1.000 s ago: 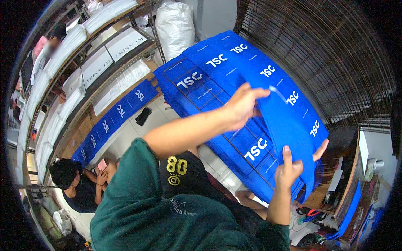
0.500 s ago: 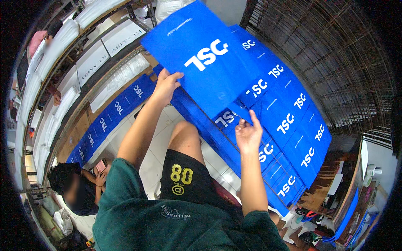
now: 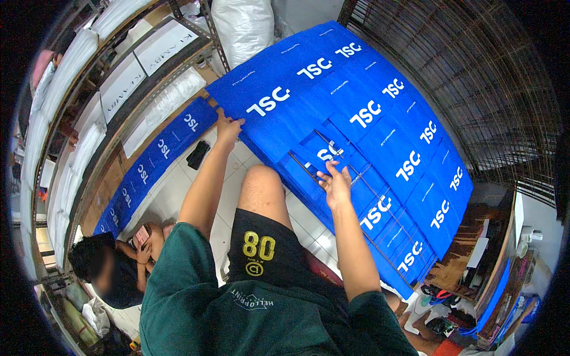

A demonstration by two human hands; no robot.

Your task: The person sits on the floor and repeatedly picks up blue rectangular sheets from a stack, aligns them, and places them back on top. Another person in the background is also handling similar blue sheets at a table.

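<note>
Blue printed sheets (image 3: 368, 115) with white lettering cover a wire drying rack (image 3: 380, 246), lying flat and overlapping in rows. At the rack's far left corner lies one blue sheet (image 3: 252, 89). My left hand (image 3: 227, 130) has its near edge between thumb and fingers. Above the near edge of the rack is my right hand (image 3: 336, 185), palm partly up, fingers apart and nothing in them. Bare wires show beside it, over a lower blue sheet (image 3: 323, 151).
To the left, a long board carries a row of blue printed pieces (image 3: 142, 172) beside shelves with white panels (image 3: 122, 89). A seated person (image 3: 110, 270) holds a phone at lower left. A white sack (image 3: 242, 29) stands behind the rack; more wire racks (image 3: 469, 77) rise at right.
The blue sheet that was raised and tilted now lies flat at the rack's far left corner. My left hand has come down slightly with its edge; my right hand has shifted a little left.
</note>
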